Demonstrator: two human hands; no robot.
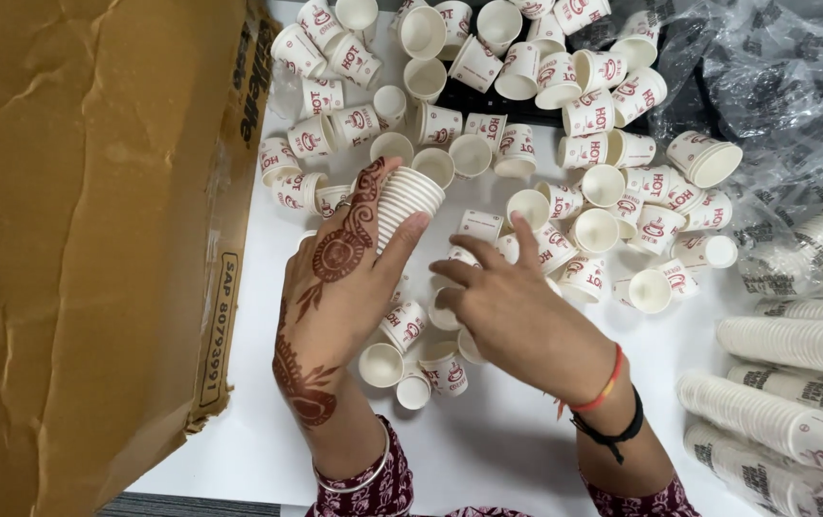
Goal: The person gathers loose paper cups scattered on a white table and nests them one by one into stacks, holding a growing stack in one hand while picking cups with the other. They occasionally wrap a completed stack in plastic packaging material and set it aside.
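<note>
My left hand [339, 273], patterned with dark henna, grips a short stack of nested white paper cups [405, 198] lying on its side, rims pointing up and right. My right hand [512, 306] lies palm down just right of it, fingers spread over loose small paper cups [480, 226] with red print. Its fingertips touch one of the cups below the stack; whether it grips any cup is hidden. Several more loose cups [402, 359] lie on the white table [488, 440] between my wrists.
A large brown cardboard box flap [95, 239] fills the left side. Many loose cups [564, 96] are scattered across the far table. Long nested cup stacks in clear plastic sleeves [794, 402] lie at the right, with crumpled plastic wrap [785, 77] behind.
</note>
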